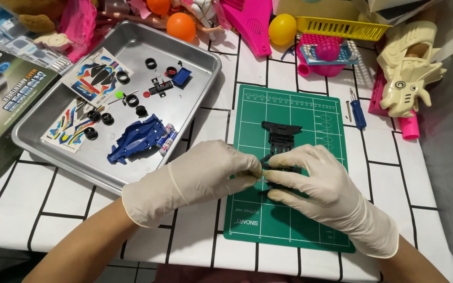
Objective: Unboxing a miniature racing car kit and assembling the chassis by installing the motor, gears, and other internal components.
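Head view only. Left hand (200,175) and right hand (315,183), both in cream gloves, meeting over the green cutting mat (289,220) near the front edge of the counter (27,209). Black toy-car chassis (280,137) lying flat on the mat, far end free, near end under the right-hand fingers (284,178). Left grip narrow, fingertips pinched on something tiny at the chassis side; too small to identify. Right grip closed loosely on the chassis, pinning it down.

Risk, as a judgement: tiny pinched part likely to slip from gloved fingertips and roll off the mat toward the counter's front edge; chassis could pivot if the right hand eases.

Chassis look: matte black plastic, ribbed, open frame, no wheels fitted.

Metal tray (195,52) at left-back, holding blue car body (135,139), loose black tyres (98,118), sticker sheets (93,76). Blue screwdriver (357,112) just right of the mat. Toy clutter along the back edge.
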